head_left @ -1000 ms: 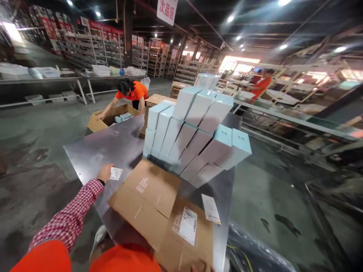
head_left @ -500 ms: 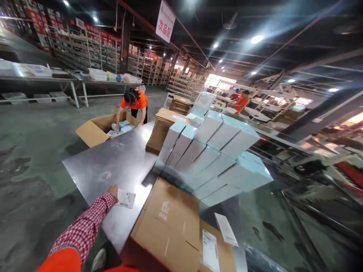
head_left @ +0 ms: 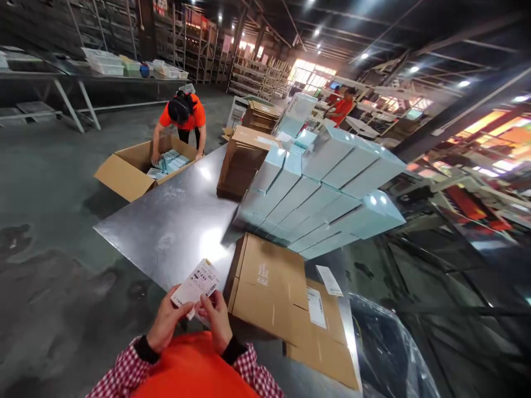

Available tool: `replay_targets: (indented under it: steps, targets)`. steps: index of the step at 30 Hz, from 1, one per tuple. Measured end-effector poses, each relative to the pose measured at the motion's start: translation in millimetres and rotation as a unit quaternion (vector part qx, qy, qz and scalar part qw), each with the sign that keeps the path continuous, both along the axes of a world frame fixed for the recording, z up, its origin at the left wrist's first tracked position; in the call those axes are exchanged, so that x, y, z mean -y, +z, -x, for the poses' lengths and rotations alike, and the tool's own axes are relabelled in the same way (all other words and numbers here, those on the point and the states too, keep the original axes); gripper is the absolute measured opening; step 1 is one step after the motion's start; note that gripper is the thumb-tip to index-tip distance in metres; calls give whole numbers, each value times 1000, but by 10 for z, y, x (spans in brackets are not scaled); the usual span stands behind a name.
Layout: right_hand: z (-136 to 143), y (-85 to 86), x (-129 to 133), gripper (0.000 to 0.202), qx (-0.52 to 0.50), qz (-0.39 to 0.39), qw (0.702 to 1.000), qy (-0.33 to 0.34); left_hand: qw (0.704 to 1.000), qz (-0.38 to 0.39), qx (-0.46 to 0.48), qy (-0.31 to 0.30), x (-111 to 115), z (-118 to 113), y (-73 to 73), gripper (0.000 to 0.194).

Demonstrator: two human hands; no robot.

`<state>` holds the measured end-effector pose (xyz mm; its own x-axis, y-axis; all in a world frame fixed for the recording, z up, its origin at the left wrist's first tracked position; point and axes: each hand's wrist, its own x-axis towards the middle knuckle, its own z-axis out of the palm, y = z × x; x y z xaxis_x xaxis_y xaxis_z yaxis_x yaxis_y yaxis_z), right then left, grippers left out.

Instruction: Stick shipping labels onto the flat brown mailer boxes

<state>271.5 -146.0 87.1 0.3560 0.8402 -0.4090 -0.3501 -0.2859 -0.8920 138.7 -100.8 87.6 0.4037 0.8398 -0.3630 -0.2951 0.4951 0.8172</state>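
A white printed label [head_left: 198,283] is held up in front of my body, over the near edge of the metal table [head_left: 166,237]. My left hand [head_left: 168,319] pinches its lower left side. The fingers of my right hand [head_left: 216,319] close on its lower right corner. To the right lies a flat brown carton [head_left: 269,282], with another carton [head_left: 327,342] partly under it that bears a white label [head_left: 316,307]. Behind them stand several stacked pale blue and white boxes [head_left: 315,204].
A stack of folded cardboard [head_left: 243,166] stands at the table's back. Beyond the table, a person in orange [head_left: 186,113] reaches into an open carton [head_left: 124,168] of small boxes. One white paper [head_left: 329,280] lies at the right edge. Clear plastic [head_left: 385,342] hangs beside it.
The label has come up off the table and now sits between both my hands. My right hand has entered the view. The camera view has shifted, and the table contents appear higher.
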Motion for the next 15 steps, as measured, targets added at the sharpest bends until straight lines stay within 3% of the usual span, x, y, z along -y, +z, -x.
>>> replay_targets:
  steps: [3,8,12,15]
  targets:
    - [66,167,-116,45,12,-66,997,-42,996,56,68,-12,117,112,201,58]
    - [-6,463,-79,32,-4,-99,993,66,938,219,245,-109,132,367,370,66]
    - [-125,612,69,30,0,-131,972,193,948,175,234,-126,318,395,431,47]
    - [-223,625,239,37,22,-149,966,210,959,146,218,-103,557,261,438,50]
